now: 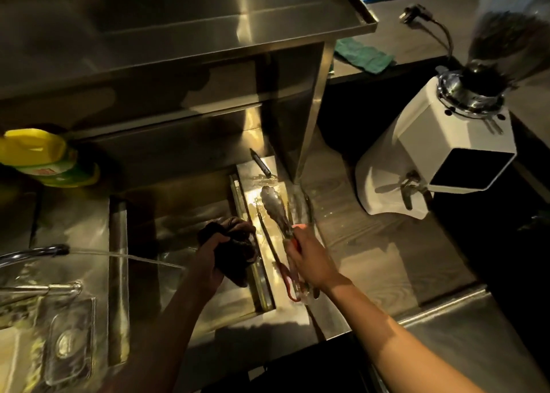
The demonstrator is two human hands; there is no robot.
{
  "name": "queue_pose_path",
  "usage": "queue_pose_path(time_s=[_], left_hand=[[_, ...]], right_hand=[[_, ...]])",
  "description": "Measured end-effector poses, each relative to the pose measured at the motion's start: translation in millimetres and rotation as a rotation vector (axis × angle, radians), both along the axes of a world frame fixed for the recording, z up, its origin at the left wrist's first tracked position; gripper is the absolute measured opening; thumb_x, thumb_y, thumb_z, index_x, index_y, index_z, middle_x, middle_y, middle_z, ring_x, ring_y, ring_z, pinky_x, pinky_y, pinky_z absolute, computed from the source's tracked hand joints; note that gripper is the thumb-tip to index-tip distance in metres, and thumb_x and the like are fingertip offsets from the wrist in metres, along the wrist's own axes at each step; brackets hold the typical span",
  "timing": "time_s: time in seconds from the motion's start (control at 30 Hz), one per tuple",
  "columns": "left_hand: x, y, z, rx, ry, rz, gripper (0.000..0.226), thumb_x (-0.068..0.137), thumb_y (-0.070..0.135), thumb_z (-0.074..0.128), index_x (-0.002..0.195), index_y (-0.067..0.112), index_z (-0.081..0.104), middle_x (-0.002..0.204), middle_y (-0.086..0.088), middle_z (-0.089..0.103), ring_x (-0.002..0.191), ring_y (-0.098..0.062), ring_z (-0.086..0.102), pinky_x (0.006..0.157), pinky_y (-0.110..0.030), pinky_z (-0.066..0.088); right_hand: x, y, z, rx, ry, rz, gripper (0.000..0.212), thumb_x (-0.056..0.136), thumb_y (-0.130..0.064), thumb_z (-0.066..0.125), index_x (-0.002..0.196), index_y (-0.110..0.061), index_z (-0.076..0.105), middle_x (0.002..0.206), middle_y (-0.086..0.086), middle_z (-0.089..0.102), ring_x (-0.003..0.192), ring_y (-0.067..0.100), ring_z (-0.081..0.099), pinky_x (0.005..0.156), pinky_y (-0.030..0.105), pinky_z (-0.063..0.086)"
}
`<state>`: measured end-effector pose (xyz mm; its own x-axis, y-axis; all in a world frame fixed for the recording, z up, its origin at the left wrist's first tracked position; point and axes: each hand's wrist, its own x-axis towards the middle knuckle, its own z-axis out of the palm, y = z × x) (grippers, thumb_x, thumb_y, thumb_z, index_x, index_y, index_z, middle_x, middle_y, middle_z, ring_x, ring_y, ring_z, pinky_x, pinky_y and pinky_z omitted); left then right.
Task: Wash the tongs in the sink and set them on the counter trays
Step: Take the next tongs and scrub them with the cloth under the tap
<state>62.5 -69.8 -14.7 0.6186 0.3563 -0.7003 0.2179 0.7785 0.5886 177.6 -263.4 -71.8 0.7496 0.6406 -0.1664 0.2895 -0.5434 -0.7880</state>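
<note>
My right hand grips a pair of steel tongs by the red-handled end, their tips pointing away over the wet steel counter right of the sink. A second pair of tongs with a red loop lies flat under it on the same strip. My left hand is closed on a dark scrubbing cloth above the sink basin. From the left, a faucet sends a thin stream of water across into the basin.
A yellow-green detergent bottle stands at the back left. A white coffee grinder sits on the wooden counter to the right. A dark pen-like tool lies behind the tongs. A clear tray lies lower left. Steel shelving rises behind the sink.
</note>
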Motion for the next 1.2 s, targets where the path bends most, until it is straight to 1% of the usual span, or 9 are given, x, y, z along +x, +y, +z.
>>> queue_pose_path(time_s=[0.27, 0.47, 0.57, 0.73, 0.87, 0.93, 1.03, 1.1, 1.2], left_hand=[[-63.5, 70.8, -7.1, -0.035, -0.132, 0.166, 0.037, 0.087, 0.005, 0.041, 0.117, 0.004, 0.063, 0.106, -0.017, 0.069, 0.099, -0.031, 0.066, 0.089, -0.048, 0.055], [-103.2, 125.9, -21.8, -0.043, -0.242, 0.197, 0.031, 0.071, 0.012, 0.079, 0.101, 0.013, 0.072, 0.103, -0.011, 0.069, 0.100, -0.027, 0.065, 0.102, -0.046, 0.044], [-106.4, 143.9, -28.5, 0.264, -0.108, 0.091, 0.040, 0.090, -0.006, 0.059, 0.081, 0.029, 0.076, 0.087, 0.005, 0.076, 0.089, -0.015, 0.071, 0.086, -0.036, 0.056], [-113.2, 184.4, -37.9, 0.516, -0.007, 0.021, 0.010, 0.088, 0.008, 0.071, 0.088, -0.002, 0.069, 0.074, -0.018, 0.069, 0.058, -0.030, 0.064, 0.058, -0.038, 0.055], [-105.5, 193.3, -55.1, 0.251, 0.036, 0.473, 0.029, 0.076, 0.020, 0.083, 0.102, 0.007, 0.076, 0.106, -0.016, 0.074, 0.094, -0.031, 0.073, 0.085, -0.047, 0.058], [-107.8, 198.1, -60.2, 0.142, 0.008, 0.543, 0.012, 0.081, 0.018, 0.078, 0.092, 0.016, 0.080, 0.103, -0.010, 0.076, 0.099, -0.027, 0.073, 0.091, -0.050, 0.056], [-117.9, 204.5, -75.1, 0.009, -0.007, 0.532, 0.043, 0.086, 0.026, 0.068, 0.120, 0.001, 0.066, 0.109, -0.014, 0.071, 0.097, -0.030, 0.071, 0.088, -0.047, 0.057], [-121.5, 198.6, -79.6, -0.009, -0.032, 0.426, 0.067, 0.082, 0.033, 0.073, 0.133, -0.006, 0.054, 0.119, -0.021, 0.063, 0.080, -0.024, 0.070, 0.066, -0.035, 0.060], [-116.4, 174.6, -78.1, -0.138, 0.100, 0.332, 0.045, 0.076, 0.020, 0.080, 0.114, -0.001, 0.069, 0.108, -0.017, 0.072, 0.075, -0.027, 0.072, 0.072, -0.039, 0.060]], right_hand=[[-51.0, 84.7, 4.0, -0.068, 0.063, 0.300, 0.015, 0.104, -0.037, 0.041, 0.115, -0.030, 0.050, 0.105, -0.004, 0.049, 0.088, 0.018, 0.054, 0.076, 0.040, 0.047], [-79.7, 146.3, 14.1, -0.234, 0.095, 0.595, 0.032, 0.106, -0.050, 0.027, 0.090, -0.046, 0.054, 0.088, 0.002, 0.051, 0.078, 0.018, 0.054, 0.068, 0.033, 0.040], [-87.2, 180.1, 7.9, -0.297, -0.006, 0.643, 0.046, 0.104, -0.055, 0.027, 0.099, -0.029, 0.064, 0.088, -0.001, 0.053, 0.079, 0.017, 0.053, 0.070, 0.031, 0.038], [-92.1, 220.3, 0.0, -0.340, -0.036, 0.608, 0.060, 0.101, -0.062, 0.028, 0.084, -0.016, 0.063, 0.087, 0.006, 0.059, 0.079, 0.022, 0.057, 0.074, 0.037, 0.044], [-107.5, 250.5, -3.1, -0.356, 0.192, 0.520, 0.061, 0.096, -0.070, 0.035, 0.087, -0.017, 0.064, 0.086, 0.008, 0.066, 0.076, 0.023, 0.062, 0.068, 0.036, 0.046], [-104.0, 252.0, -2.6, -0.426, 0.169, 0.519, 0.060, 0.096, -0.070, 0.034, 0.090, -0.021, 0.067, 0.083, 0.004, 0.065, 0.074, 0.018, 0.061, 0.068, 0.034, 0.047], [-98.7, 245.4, -7.1, -0.473, 0.086, 0.458, 0.062, 0.094, -0.073, 0.032, 0.092, -0.023, 0.068, 0.078, -0.003, 0.061, 0.072, 0.015, 0.058, 0.067, 0.034, 0.046], [-107.7, 250.6, -12.4, -0.448, 0.102, 0.432, 0.060, 0.096, -0.071, 0.030, 0.093, -0.024, 0.068, 0.083, -0.003, 0.063, 0.076, 0.016, 0.057, 0.068, 0.034, 0.043], [-129.9, 266.2, -24.1, -0.352, 0.212, 0.403, 0.059, 0.102, -0.059, 0.031, 0.100, -0.017, 0.071, 0.099, 0.009, 0.071, 0.092, 0.027, 0.065, 0.078, 0.036, 0.046]])
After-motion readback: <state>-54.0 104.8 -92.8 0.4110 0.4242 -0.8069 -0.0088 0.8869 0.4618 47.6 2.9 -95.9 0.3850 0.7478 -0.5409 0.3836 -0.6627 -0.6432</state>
